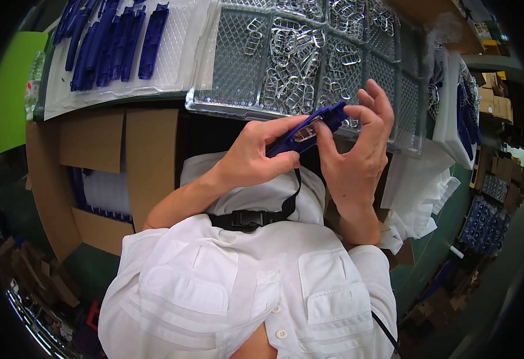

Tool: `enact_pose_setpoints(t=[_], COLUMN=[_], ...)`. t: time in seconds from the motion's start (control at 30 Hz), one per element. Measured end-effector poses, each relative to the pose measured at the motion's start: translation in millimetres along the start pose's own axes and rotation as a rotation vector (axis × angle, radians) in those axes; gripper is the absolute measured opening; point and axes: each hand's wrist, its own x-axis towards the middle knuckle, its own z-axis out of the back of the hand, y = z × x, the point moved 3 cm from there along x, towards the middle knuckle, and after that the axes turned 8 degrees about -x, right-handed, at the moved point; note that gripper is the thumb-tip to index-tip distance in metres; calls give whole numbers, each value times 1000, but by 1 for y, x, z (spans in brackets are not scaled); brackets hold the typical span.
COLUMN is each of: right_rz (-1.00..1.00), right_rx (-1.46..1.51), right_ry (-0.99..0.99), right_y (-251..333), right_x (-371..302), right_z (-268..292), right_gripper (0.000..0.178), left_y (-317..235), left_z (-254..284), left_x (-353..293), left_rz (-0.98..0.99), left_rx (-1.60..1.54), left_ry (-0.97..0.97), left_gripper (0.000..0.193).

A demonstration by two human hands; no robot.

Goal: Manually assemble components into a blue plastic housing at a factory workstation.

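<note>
A long dark blue plastic housing (332,116) is held tilted in front of my chest, its right end higher. My left hand (251,151) grips its lower left end between fingers and thumb. A shiny wire buckle (304,134) lies in the hollow of the housing. My right hand (357,140) has its thumb pressed into the hollow beside the buckle and its index finger at the housing's upper end. The other right fingers are raised and curved. Just beyond my hands, a clear compartment tray (235,78) carries many loose wire buckles (292,57).
Several blue housings (152,42) lie on a white tray (181,48) at the far left. An open cardboard box (148,161) with more blue parts stands at my left. At the right are a white bin (457,113) and crumpled white wrapping (420,203).
</note>
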Motion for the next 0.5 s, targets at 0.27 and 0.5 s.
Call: enact_pose_setpoints(t=[0.27,0.5], right_rz=[-160,-202], right_rx=[136,186], right_ry=[132,153], right_y=[-20,-20], right_x=[-6,-12], right_z=[-5,-10], right_gripper=[46,37], left_y=[-9,-6], left_z=[-10,-5], left_x=[5,6], left_rz=[77,143], left_rx=[107,240], left_ry=[-117,-142], left_gripper=[27,21])
